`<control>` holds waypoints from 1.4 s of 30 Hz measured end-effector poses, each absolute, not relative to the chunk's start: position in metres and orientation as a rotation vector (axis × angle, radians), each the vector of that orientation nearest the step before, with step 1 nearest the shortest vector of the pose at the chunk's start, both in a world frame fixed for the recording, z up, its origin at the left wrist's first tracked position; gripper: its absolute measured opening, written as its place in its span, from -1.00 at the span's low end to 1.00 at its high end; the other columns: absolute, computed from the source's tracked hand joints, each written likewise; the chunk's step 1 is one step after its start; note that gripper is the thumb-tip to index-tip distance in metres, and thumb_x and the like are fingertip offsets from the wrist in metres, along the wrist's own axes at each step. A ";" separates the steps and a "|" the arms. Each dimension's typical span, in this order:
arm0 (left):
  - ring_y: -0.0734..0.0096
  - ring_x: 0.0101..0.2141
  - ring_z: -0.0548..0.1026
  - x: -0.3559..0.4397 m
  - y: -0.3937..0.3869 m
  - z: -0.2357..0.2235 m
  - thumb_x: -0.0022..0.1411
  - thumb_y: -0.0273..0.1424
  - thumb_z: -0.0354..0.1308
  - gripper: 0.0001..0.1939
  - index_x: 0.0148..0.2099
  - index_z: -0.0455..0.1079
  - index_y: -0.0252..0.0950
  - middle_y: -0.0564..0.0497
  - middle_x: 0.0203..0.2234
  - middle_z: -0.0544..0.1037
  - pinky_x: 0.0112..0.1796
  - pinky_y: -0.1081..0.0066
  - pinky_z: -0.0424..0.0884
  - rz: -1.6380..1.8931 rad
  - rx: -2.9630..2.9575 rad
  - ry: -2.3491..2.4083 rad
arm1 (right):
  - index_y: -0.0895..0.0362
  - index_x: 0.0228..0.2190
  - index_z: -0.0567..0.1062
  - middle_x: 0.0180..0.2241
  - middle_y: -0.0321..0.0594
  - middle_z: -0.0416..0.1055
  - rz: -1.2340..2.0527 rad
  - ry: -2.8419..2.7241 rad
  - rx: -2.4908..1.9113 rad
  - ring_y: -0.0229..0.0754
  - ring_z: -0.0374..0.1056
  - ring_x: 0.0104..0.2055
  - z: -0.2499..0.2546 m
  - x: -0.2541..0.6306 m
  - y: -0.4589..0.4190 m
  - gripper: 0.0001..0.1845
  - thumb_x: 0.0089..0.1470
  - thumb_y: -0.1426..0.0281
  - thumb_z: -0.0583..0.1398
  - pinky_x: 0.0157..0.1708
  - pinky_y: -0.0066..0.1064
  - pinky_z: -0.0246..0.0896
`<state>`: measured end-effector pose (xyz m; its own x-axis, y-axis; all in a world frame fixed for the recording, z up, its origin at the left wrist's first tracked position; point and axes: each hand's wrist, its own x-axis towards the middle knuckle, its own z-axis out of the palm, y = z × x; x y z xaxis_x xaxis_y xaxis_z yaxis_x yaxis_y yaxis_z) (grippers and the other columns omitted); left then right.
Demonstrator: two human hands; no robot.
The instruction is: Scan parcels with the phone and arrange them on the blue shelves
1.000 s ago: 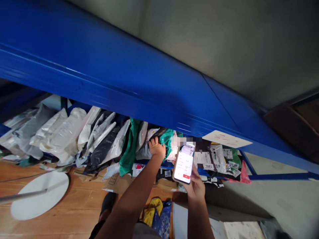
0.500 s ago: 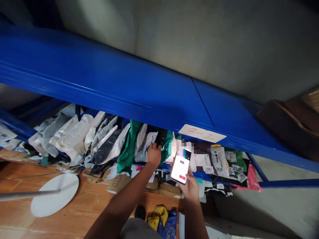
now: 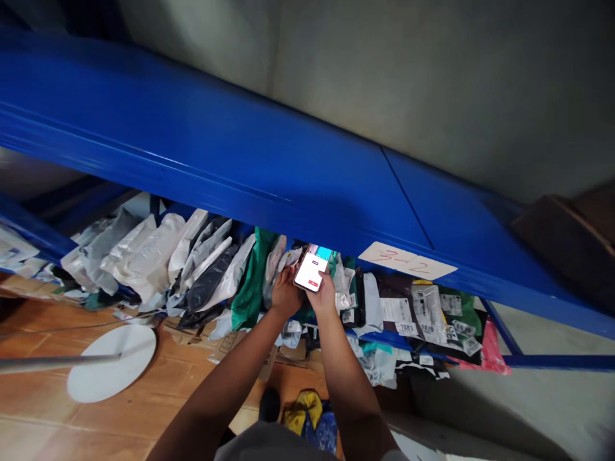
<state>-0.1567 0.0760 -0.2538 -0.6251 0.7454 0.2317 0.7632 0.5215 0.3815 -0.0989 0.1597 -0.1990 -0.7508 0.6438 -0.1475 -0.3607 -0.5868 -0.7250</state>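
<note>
Head view: phone (image 3: 311, 270), long axis aslant, top up-right toward blue beam (image 3: 192, 153).

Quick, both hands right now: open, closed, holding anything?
Left hand: beside the phone, near the packages; fingers partly hidden, can't tell if it's gripping anything.
Right hand: closed, holding the phone.

Arms (image 3: 243, 371) extended, left fingers (image 3: 287, 276) beside right (image 3: 326, 280)

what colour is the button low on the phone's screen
The button on the phone is red, best seen in the head view.
</note>
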 end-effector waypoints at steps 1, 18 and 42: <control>0.00 0.28 0.01 -0.156 0.073 -0.254 0.19 -0.29 0.08 -0.37 0.29 0.19 -0.35 -0.20 0.26 0.19 0.24 0.09 -0.07 -0.697 -1.347 -2.696 | 0.00 -0.04 0.39 -0.14 -0.29 0.57 2.298 -0.946 -0.542 -0.01 0.49 -0.09 -0.203 -0.102 0.161 -0.47 -0.13 0.39 0.23 0.04 0.04 0.28; 0.03 0.30 -0.01 -0.162 0.049 -0.278 0.33 -0.42 -0.05 -0.68 -0.09 0.53 -0.32 -0.08 0.33 0.06 0.27 -0.05 -0.36 -0.636 -1.213 -2.725 | -0.07 0.12 0.27 -0.03 -0.27 0.51 2.109 -1.049 -0.539 0.05 0.47 -0.02 -0.224 -0.071 0.180 -0.36 -0.03 0.45 0.16 -0.03 0.04 0.34; -0.03 0.29 -0.04 -0.185 0.055 -0.259 0.18 -0.28 0.16 -0.63 -0.01 0.50 -0.36 -0.23 0.27 0.15 0.25 -0.06 -0.52 -0.821 -1.295 -2.665 | 0.05 -0.11 0.43 -0.27 -0.26 0.63 2.275 -1.110 -0.891 -0.04 0.56 -0.31 -0.189 -0.054 0.116 -0.58 -0.07 0.28 0.28 -0.25 -0.15 0.48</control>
<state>-0.1850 0.0545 -0.2592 -0.6432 0.7116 0.2828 0.7474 0.5030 0.4341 -0.0542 0.1155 -0.1894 -0.6879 0.6353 -0.3510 -0.1143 -0.5724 -0.8120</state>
